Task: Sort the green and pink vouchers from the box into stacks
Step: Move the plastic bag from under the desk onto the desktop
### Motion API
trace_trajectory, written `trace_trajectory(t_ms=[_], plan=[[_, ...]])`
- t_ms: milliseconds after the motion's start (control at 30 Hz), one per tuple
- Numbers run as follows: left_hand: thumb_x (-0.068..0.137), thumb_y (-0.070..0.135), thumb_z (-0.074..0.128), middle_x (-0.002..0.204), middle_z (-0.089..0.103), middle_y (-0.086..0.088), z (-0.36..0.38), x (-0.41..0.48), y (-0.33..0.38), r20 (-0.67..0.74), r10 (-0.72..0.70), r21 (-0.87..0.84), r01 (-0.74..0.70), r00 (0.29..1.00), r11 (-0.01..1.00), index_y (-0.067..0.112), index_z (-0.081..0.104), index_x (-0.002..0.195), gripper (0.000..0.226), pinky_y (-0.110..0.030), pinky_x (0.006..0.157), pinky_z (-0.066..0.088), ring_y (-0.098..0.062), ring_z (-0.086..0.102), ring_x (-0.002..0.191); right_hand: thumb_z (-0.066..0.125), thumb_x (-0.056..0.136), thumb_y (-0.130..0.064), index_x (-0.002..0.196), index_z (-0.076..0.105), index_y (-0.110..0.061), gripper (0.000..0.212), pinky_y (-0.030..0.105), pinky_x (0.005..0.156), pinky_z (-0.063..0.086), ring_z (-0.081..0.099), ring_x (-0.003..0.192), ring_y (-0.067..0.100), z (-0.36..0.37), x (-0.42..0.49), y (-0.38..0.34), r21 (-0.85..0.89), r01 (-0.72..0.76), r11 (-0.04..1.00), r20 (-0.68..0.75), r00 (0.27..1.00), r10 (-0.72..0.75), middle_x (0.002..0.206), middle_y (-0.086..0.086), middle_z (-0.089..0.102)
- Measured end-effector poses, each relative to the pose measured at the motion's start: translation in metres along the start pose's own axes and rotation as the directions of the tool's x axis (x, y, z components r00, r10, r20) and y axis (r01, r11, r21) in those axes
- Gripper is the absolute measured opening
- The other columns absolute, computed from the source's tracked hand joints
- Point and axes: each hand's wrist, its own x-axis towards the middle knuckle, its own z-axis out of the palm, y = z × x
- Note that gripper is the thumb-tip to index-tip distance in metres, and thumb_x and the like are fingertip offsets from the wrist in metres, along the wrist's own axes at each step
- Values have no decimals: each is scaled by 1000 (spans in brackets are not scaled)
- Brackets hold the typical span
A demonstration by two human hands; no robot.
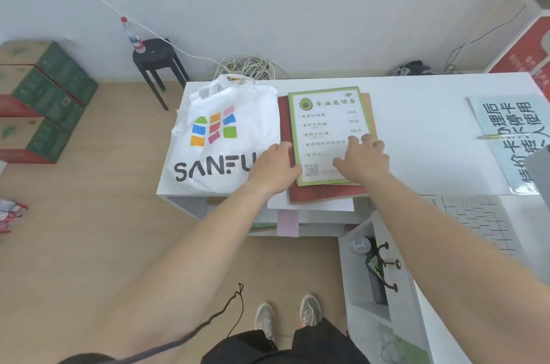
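While left hand (275,167) and right hand (363,158) rest spread on one green sheet (327,122), one white bag (220,131) lies beside.

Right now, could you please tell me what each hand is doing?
Left hand: at the left edge of the green sheet; grip cannot be told.
Right hand: open, fingers spread on that sheet.

My counter (416,113) bears a white bag (220,137) left of my left hand (275,168), a brown board (327,192) beneath it, a blue sign (506,137) far right.
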Motion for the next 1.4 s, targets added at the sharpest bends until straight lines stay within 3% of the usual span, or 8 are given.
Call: trace_trajectory(t_ms=[100, 300, 567, 667, 967, 1100, 1267, 1400], plan=[[95, 38, 54, 127, 55, -15, 38, 5, 27, -73, -86, 180, 98, 994, 979, 4, 40, 135, 54, -39, 89, 42, -33, 53, 115, 54, 92, -56, 145, 35, -11, 73, 48, 95, 40, 38, 130, 40, 10, 12, 48, 142, -200, 970, 86, 978, 189, 143, 15, 39], [97, 53, 34, 134, 56, -19, 78, 15, 47, -27, -292, 470, 270, 956, 841, 1, 34, 143, 69, -46, 102, 31, -35, 49, 123, 55, 88, -68, 141, 36, -6, 84, 46, 97, 38, 45, 126, 42, 25, 27, 63, 344, -251, 905, 109, 968, 227, 135, 18, 45], [95, 58, 43, 135, 54, -17, 79, 31, 47, -29, -416, 205, 412, 909, 888, 6, 34, 136, 67, -48, 102, 31, -36, 49, 126, 72, 60, -84, 134, 42, -8, 111, 47, 104, 40, 50, 127, 36, 19, 44, 75, 374, -340, 863, 210, 937, 279, 133, 14, 53], [88, 59, 52, 134, 55, -14, 75, 35, 38, -28, -440, 124, 440, 898, 890, 8, 34, 134, 71, -49, 100, 33, -36, 51, 123, 71, 45, -89, 117, 54, -15, 105, 44, 96, 46, 54, 119, 33, 22, 46, 77, 404, -324, 855, 250, 939, 238, 124, 10, 61], [83, 62, 52, 124, 55, -12, 37, 18, 28, -122, -404, 70, 414, 907, 908, 9, 43, 131, 72, -49, 97, 34, -35, 53, 117, 83, 57, -74, 135, 46, -4, 111, 40, 88, 53, 58, 102, 26, 25, -1, 63, 688, -323, 650, 195, 945, 262, 133, 12, 47], [82, 56, 57, 126, 56, -9, 37, 9, 8, -55, -432, 66, 435, 900, 898, 10, 41, 131, 69, -48, 93, 34, -33, 53, 116, 86, 68, -61, 138, 35, -2, 104, 40, 92, 51, 56, 117, 31, 49, -31, 43, 729, -367, 578, 255, 929, 268, 140, 14, 39], [86, 54, 55, 144, 45, -17, 47, 3, -7, 7, -458, 109, 455, 889, 884, 8, 30, 145, 79, -50, 104, 33, -36, 46, 130, 84, 75, -53, 136, 32, -4, 95, 39, 87, 49, 58, 118, 31, 74, -39, 34, 768, -389, 509, 300, 920, 250, 131, 8, 55], [90, 53, 51, 146, 42, -18, 48, 3, -10, 13, -437, 162, 429, 899, 889, 9, 27, 147, 76, -49, 105, 33, -37, 44, 131, 91, 60, -47, 126, 53, -9, 85, 41, 90, 57, 66, 106, 24, 84, -32, 42, 833, -446, 328, 381, 892, 244, 119, 1, 68]])
